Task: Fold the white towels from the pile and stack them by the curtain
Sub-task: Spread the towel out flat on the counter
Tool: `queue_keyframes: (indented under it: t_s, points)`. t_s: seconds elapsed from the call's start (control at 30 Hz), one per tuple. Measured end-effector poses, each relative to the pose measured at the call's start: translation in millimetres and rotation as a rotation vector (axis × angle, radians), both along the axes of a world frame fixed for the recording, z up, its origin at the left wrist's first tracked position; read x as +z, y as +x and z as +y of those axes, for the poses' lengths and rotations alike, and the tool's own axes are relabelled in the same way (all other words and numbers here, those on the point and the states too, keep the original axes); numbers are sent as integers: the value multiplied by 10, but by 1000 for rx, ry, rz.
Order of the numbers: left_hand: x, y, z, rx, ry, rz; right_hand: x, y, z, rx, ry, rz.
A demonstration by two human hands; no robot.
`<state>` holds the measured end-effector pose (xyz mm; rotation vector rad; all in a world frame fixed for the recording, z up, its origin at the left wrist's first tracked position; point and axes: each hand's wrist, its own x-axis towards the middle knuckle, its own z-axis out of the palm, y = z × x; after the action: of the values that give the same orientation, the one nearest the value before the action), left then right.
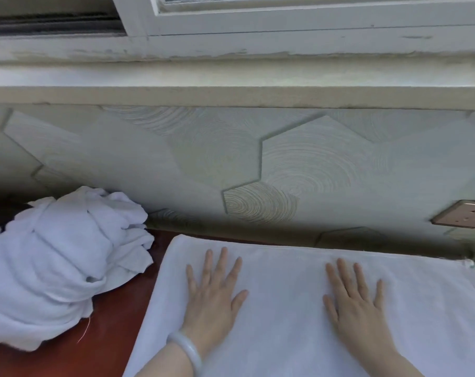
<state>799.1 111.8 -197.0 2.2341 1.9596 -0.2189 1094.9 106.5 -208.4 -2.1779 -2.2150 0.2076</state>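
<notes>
A white towel (285,278) lies spread flat on the dark red tabletop (114,322), right in front of the person; its far edge runs close along the foot of the wall, and its right corner, at about three o'clock, shows a few loose threads. Both hands lie on it, palms down; the left hand (213,297) has its fingers straight and spread, pressing the cloth at about eleven o'clock from the person; the right hand (356,303) lies the same way at about one o'clock, fingers straight and fanned, gripping nothing. The two hands are well apart, with a bare stretch of towel between them. A pale bracelet (187,349) sits round the left wrist.

At about nine o'clock from the flat towel sits the pile of white towels (56,268), crumpled and twisted together on the tabletop; its nearest fold comes just beside the flat towel's far left corner, though I cannot tell whether they touch.

Behind it all, at twelve o'clock, stands a pale wall (285,164) with raised hexagons and ring patterns; a metal-coloured socket (462,214) is set in it at about two o'clock; above runs a worn sill (230,95) and a white window frame (258,25).
</notes>
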Motion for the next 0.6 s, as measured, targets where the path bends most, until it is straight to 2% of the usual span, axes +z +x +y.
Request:
queue_keyframes:
  t_s: [0.13, 0.37, 0.43, 0.53, 0.6]
  points:
    - [-188, -172, 87, -66, 21, 17, -13, -453, -108, 70, 5, 11]
    - [-125, -251, 392, -53, -32, -53, -26, -473, 104, 32, -66, -37]
    - [7, -159, 237, 12, 48, -50, 52, -483, 39, -5, -17, -15]
    - [-13, 42, -320, 12, 39, -69, 97, -508, -321, 42, 58, -20]
    - [-58, 69, -575, -22, 8, -45, 9, -460, -547, 31, 24, -33]
